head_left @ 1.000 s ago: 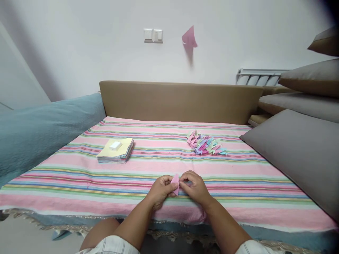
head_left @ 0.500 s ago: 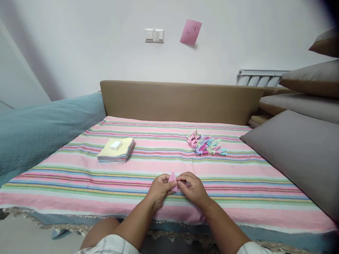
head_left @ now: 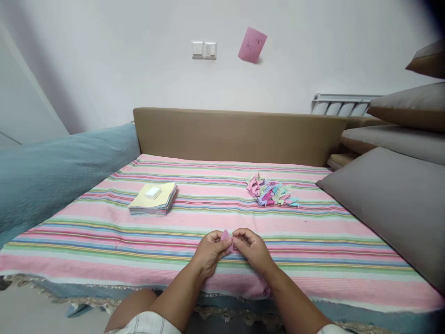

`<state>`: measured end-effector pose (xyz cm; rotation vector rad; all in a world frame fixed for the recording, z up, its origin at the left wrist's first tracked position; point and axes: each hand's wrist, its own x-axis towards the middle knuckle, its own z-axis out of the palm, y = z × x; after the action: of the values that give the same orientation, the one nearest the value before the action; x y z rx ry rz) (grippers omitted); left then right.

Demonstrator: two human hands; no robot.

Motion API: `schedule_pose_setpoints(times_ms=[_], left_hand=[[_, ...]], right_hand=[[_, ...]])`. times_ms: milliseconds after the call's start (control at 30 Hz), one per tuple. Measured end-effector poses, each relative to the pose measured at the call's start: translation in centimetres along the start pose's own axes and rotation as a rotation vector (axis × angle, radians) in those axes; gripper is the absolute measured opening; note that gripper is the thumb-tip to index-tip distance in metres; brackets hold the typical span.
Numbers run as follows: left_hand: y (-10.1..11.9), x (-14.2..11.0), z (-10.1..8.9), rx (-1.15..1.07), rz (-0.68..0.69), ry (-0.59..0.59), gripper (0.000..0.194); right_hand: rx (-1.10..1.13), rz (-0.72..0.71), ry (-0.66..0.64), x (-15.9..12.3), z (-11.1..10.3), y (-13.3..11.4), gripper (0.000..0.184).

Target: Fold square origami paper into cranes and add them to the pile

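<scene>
Striped cloth (head_left: pixel 201 220) in pink, green and blue covers the sofa seat, which runs back to a brown backrest (head_left: pixel 236 134) against a pale wall (head_left: pixel 121 55). Near the front edge, both bare hands work close together over a small piece of pink folded paper (head_left: pixel 225 235). The left hand (head_left: pixel 209 253) pinches it between thumb and fingers; the right hand (head_left: pixel 255 250) has its thumb and forefinger at the paper's right edge, though I cannot tell whether they grip it or merely touch it. Over the past second the hands have hardly moved, but the right fingers have spread slightly and less of the paper's tall, pointed face shows; that suggests fine shaping of a small fold, with the left hand steadying the piece.

Farther out to the right lies a cluster of origami cranes (head_left: pixel 271 191) in mixed colours. To the left sits a stack of square paper (head_left: pixel 165 198), yellow on top, with a small white box (head_left: pixel 153 193) resting on it. Beyond, the pink note (head_left: pixel 252 45) on the wall, curled a second ago, now hangs flatter, its writing visible; this seems unrelated to the folding.
</scene>
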<state>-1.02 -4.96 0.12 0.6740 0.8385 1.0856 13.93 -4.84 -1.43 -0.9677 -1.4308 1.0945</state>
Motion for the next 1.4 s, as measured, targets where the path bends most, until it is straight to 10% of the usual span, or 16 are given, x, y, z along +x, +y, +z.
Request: schedule_pose_setpoints(times_ms=[867, 1400], left_hand=[[0.2, 0.1, 0.5, -0.124, 0.093, -0.044, 0.031], [0.2, 0.3, 0.1, 0.034, 0.139, -0.033, 0.055]], right_hand=[[-0.148, 0.058, -0.064, -0.3, 1.4, -0.8, 0.023], [0.224, 0.233, 0.063, 0.3, 1.1, 0.4, 0.038]])
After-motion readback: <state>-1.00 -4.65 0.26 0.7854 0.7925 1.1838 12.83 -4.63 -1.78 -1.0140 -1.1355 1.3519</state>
